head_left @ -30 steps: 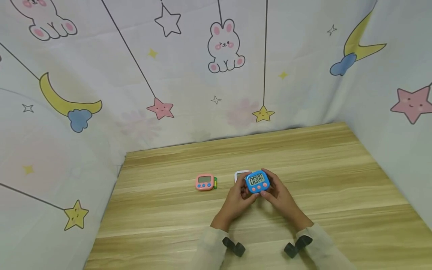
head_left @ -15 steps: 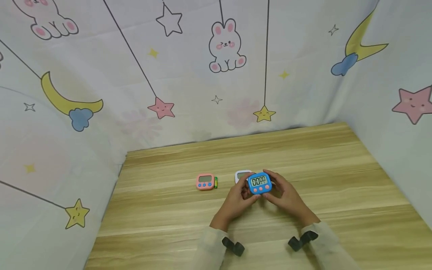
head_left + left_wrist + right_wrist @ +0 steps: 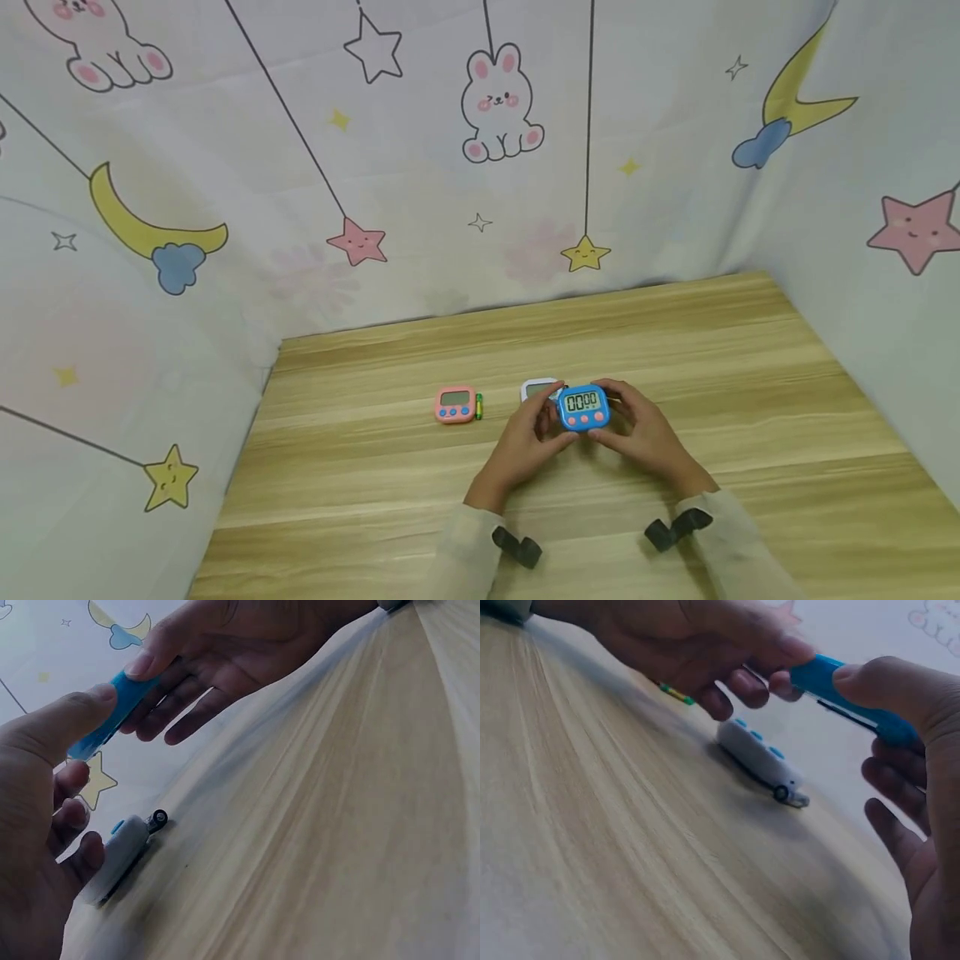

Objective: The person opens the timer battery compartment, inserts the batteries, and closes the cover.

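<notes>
A blue digital timer (image 3: pixel 584 407) with a lit display of zeros and pink buttons is held up off the table between both hands. My left hand (image 3: pixel 519 446) pinches its left side, thumb below and fingertips above. On the opposite side, my right hand (image 3: pixel 654 433) pinches it the same way. In both wrist views the blue timer (image 3: pixel 124 705) appears edge-on, with a thumb of each hand on it. Just behind the left fingers lies a white timer (image 3: pixel 537 388), partly hidden; the right wrist view shows its blue buttons and a small dark-ended battery (image 3: pixel 782 793) beside it.
Further left on the wooden table (image 3: pixel 360 467) lies a pink timer (image 3: pixel 455 399) with blue buttons. A green and yellow battery (image 3: pixel 479 407) lies along its right side. Printed cloth walls (image 3: pixel 420 167) stand at the back and both sides.
The blue timer and the right hand have shifted slightly to the right, and the timer's face has turned more level. More of the white timer's neighbouring area shows. Both hands keep their hold.
</notes>
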### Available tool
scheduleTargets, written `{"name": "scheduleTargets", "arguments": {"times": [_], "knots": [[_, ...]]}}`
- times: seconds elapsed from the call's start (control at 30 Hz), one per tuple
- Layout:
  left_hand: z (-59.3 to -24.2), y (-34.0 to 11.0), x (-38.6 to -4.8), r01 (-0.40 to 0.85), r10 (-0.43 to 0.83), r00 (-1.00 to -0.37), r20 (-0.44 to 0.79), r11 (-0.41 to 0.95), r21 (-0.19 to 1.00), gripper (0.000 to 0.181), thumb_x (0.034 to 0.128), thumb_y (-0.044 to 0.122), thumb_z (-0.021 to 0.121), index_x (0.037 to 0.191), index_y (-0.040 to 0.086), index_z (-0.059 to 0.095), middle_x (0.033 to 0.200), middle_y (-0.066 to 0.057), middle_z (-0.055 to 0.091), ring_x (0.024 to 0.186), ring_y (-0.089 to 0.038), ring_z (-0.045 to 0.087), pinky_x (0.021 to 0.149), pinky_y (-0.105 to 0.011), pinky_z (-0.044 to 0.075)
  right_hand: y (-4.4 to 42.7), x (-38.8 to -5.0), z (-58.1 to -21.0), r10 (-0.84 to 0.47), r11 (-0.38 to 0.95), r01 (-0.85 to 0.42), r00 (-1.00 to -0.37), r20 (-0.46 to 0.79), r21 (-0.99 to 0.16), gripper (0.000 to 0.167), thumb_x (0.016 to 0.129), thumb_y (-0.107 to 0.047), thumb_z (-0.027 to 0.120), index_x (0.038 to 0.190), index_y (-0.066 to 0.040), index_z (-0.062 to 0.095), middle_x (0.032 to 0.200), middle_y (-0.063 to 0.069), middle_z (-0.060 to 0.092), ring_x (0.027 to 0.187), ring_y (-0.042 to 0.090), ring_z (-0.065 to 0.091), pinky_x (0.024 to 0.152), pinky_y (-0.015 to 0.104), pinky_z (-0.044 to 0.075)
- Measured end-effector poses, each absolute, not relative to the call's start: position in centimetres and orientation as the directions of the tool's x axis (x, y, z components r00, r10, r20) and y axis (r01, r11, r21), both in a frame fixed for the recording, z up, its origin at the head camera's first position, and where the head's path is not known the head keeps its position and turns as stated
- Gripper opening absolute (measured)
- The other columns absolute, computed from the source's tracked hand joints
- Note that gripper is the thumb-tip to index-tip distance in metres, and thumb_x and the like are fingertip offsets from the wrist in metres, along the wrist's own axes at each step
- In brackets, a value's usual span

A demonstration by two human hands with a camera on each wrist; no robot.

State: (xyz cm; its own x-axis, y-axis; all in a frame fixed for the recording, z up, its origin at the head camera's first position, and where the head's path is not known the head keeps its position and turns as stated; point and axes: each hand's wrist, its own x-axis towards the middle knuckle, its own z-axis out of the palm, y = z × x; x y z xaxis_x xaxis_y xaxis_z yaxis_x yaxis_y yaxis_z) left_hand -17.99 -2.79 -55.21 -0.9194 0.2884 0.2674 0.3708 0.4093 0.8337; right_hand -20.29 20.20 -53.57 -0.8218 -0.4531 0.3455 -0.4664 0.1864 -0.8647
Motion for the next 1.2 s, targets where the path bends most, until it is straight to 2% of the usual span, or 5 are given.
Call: {"name": "scheduleTargets", "arguments": {"times": [0.23, 0.43, 0.5, 0.67, 1.2], "knots": [[-55.0, -3.4, -18.4, 0.385, 0.136, -0.92, 0.366, 0.477, 0.79, 0.063, 0.0852, 0.024, 0.077, 0.14, 0.014, 0.049, 0.112, 0.0, 0.054, 0.1, -0.017, 0.052, 0.088, -0.033, 0.047, 21.9, -22.2, -55.9, -0.35, 0.282, -0.437, -0.876, 0.333, -0.854, 0.07, 0.079, -0.016, 0.082, 0.14, -0.009, 0.047, 0.138, 0.007, 0.051, 0.126, 0.028, 0.049, 0.103, 0.022, 0.037], [-55.2, -3.7, -18.8, 0.309, 0.053, -0.942, 0.331, 0.517, 0.798, 0.061, 0.0859, 0.031, 0.076, 0.14, 0.021, 0.048, 0.131, 0.002, 0.05, 0.124, -0.015, 0.046, 0.103, -0.039, 0.04, 23.0, -22.9, -56.1, -0.298, 0.383, -0.417, -0.9, 0.316, -0.825, 0.072, 0.079, -0.028, 0.083, 0.14, -0.011, 0.048, 0.137, 0.006, 0.053, 0.128, 0.028, 0.047, 0.106, 0.05, 0.035], [-55.5, -3.9, -19.0, 0.293, 0.051, -0.948, 0.314, 0.525, 0.799, 0.065, 0.0862, 0.033, 0.075, 0.143, 0.02, 0.046, 0.137, 0.001, 0.047, 0.128, -0.016, 0.044, 0.105, -0.041, 0.039, 23.3, -23.0, -56.3, -0.29, 0.406, -0.405, -0.907, 0.305, -0.819, 0.072, 0.08, -0.029, 0.082, 0.141, -0.011, 0.048, 0.136, 0.009, 0.053, 0.128, 0.031, 0.047, 0.104, 0.057, 0.034], [-55.7, -4.1, -19.2, 0.259, 0.073, -0.962, 0.263, 0.543, 0.799, 0.076, 0.0867, 0.04, 0.073, 0.149, 0.016, 0.037, 0.144, -0.001, 0.042, 0.132, -0.021, 0.042, 0.105, -0.045, 0.038, 24.0, -23.2, -56.6, -0.261, 0.459, -0.375, -0.924, 0.281, -0.805, 0.072, 0.08, -0.033, 0.081, 0.14, -0.009, 0.048, 0.134, 0.014, 0.054, 0.126, 0.036, 0.047, 0.1, 0.06, 0.034], [-56.4, -4.2, -19.3, 0.195, 0.058, -0.979, 0.195, 0.541, 0.818, 0.076, 0.0881, 0.036, 0.073, 0.15, 0.015, 0.034, 0.147, -0.008, 0.04, 0.135, -0.025, 0.039, 0.108, -0.044, 0.034, 24.3, -23.5, -56.9, -0.276, 0.556, -0.319, -0.942, 0.191, -0.768, 0.075, 0.083, -0.041, 0.077, 0.141, -0.006, 0.044, 0.139, 0.018, 0.049, 0.13, 0.041, 0.041, 0.103, 0.059, 0.031]]}}
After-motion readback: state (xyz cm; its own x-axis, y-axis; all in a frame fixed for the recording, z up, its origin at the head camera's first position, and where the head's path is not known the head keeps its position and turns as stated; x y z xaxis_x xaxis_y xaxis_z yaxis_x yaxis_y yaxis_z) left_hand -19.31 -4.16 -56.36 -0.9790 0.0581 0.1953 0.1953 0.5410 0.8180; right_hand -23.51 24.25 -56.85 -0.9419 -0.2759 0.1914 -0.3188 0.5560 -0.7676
